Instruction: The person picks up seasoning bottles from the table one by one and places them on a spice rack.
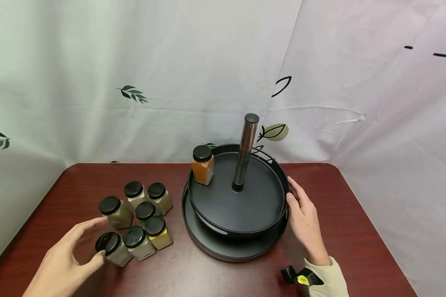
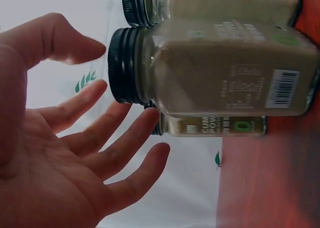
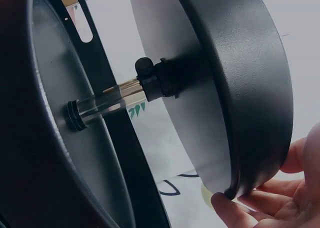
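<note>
A black two-tier round rack (image 1: 215,198) with a metallic centre post (image 1: 245,148) stands on the table. My right hand (image 1: 304,218) holds the rim of its upper tray (image 3: 255,88), fingertips at the edge. On the tray's left side sits a spice jar with orange contents (image 1: 203,170) and a black lid. My left hand (image 1: 69,255) reaches toward the nearest spice jar (image 1: 120,255), thumb and fingers spread on either side of its black lid (image 2: 124,65). Gaps show between those fingers and the lid in the left wrist view.
Several more black-lidded spice jars stand grouped left of the rack, among them one with yellow contents (image 1: 161,239) and one with olive contents (image 1: 122,216). The rack's lower tray (image 1: 223,253) lies beneath the upper one. A white curtain (image 1: 171,62) hangs behind the reddish-brown table (image 1: 356,247).
</note>
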Tool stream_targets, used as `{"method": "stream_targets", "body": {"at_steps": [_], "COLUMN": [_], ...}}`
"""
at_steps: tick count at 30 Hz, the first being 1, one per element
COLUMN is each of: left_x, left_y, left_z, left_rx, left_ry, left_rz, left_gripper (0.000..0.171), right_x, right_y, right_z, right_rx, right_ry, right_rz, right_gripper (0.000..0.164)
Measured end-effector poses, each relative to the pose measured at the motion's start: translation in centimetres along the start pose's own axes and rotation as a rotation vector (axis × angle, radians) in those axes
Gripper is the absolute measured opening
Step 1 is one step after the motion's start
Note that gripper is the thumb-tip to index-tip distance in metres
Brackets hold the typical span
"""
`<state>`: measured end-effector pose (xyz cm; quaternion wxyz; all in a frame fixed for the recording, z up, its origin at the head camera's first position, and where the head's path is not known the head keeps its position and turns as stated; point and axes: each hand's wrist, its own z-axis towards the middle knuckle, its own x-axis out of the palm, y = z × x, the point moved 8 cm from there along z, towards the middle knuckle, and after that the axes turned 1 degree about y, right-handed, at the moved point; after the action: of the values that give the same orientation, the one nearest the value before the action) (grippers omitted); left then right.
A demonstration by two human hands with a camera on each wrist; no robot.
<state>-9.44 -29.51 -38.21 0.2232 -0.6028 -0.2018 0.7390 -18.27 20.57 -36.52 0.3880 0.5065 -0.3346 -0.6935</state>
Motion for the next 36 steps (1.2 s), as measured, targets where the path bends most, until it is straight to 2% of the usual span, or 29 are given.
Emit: {"method": "stream_targets", "body": {"at_steps": [5, 11, 15, 19, 25, 34, 36], "left_x": [1.3, 2.5, 3.3, 3.9, 4.1, 4.4, 4.4], "left_y": [0.7, 1.8, 2.7, 3.3, 3.4, 2.9, 2.9], "left_z": [-0.3, -0.5, -0.6, -0.7, -0.8, -0.7, -0.7], "left_rx": [0.005, -0.017, -0.056, -0.054, -0.011, 0.012, 0.012], "left_ry": [0.057, 0.081, 0.132, 0.168, 0.167, 0.151, 0.145], "left_rz": [-0.053, -0.146, -0.157, -0.156, -0.136, -0.193, -0.181], "left_gripper": [0.078, 0.091, 0.095, 0.098, 0.092, 0.081, 0.078], "right_x": [0.1, 0.1, 0.2, 0.2, 0.1, 0.2, 0.2], "right_y": [0.1, 0.2, 0.2, 0.1, 0.1, 0.2, 0.2], "right_z": [0.0, 0.0, 0.1, 0.0, -0.2, -0.2, -0.3], "right_rx": [-0.017, -0.027, -0.031, -0.032, -0.033, -0.029, -0.022], "right_ry": [0.009, 0.017, 0.031, 0.045, 0.057, 0.085, 0.083], "right_rz": [0.038, 0.086, 0.115, 0.125, 0.069, 0.013, 0.013], "right_gripper": [0.045, 0.044, 0.043, 0.044, 0.048, 0.05, 0.05]}}
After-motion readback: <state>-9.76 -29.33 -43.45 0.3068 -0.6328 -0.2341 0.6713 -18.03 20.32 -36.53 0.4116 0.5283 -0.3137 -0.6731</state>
